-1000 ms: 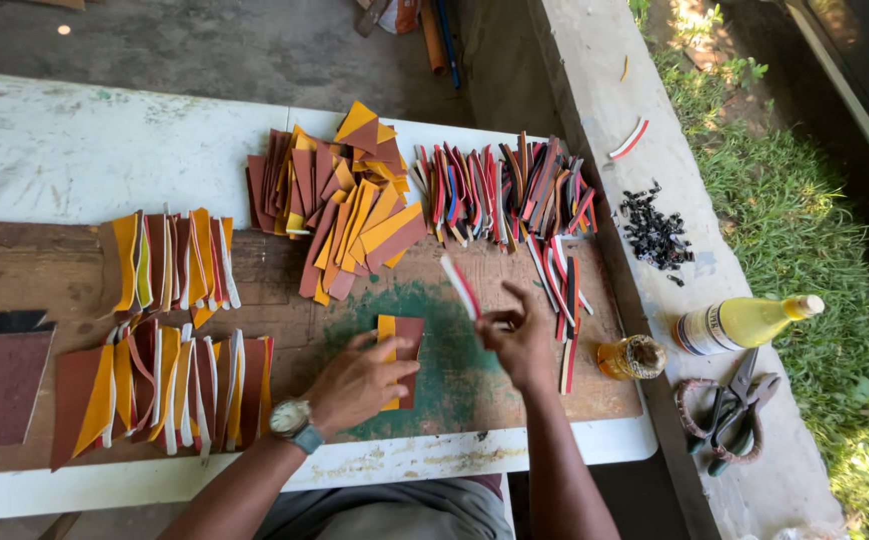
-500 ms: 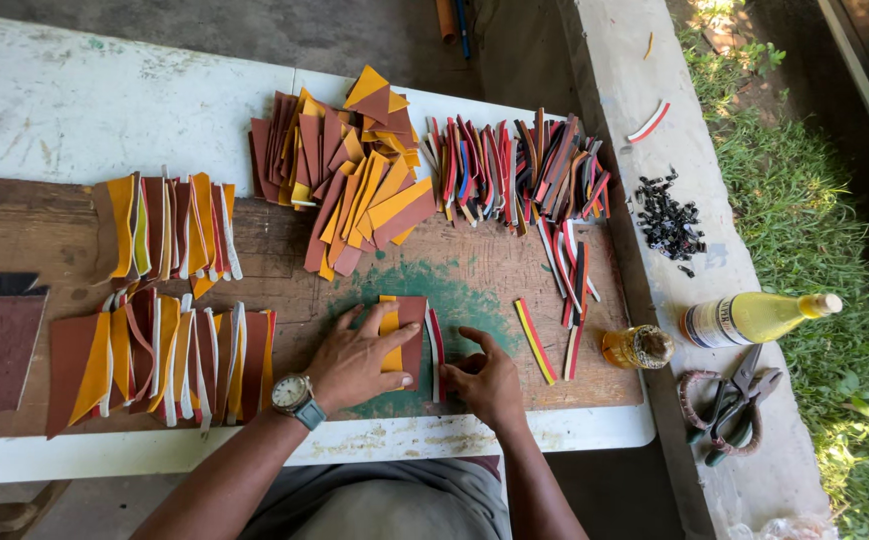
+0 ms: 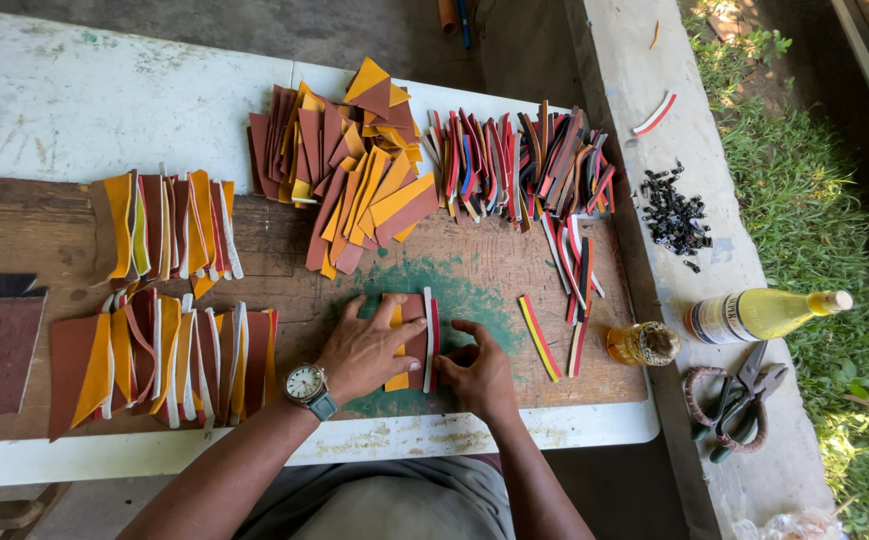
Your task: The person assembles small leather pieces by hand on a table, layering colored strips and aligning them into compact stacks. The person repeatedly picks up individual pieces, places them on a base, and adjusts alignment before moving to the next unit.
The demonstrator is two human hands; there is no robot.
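My left hand (image 3: 364, 350) lies flat, fingers spread, on a brown and yellow flat piece (image 3: 412, 318) on the green-stained part of the wooden board (image 3: 474, 265). My right hand (image 3: 478, 372) pinches a thin red and white strip (image 3: 431, 335) against that piece's right edge. A wristwatch (image 3: 306, 385) is on my left wrist. A loose yellow and red strip (image 3: 538, 337) lies just right of my right hand.
Brown and yellow cut pieces (image 3: 354, 170) and coloured strips (image 3: 519, 165) are heaped at the board's far edge. Assembled pieces (image 3: 159, 355) lie in rows at left. On the concrete ledge: black bits (image 3: 672, 212), a yellow bottle (image 3: 762, 314), a small jar (image 3: 642, 344), pliers (image 3: 744, 392).
My right hand has brought a strip from the loose strips at right to the flat piece's right edge. My left hand has stayed on that piece. The view has shifted a little.
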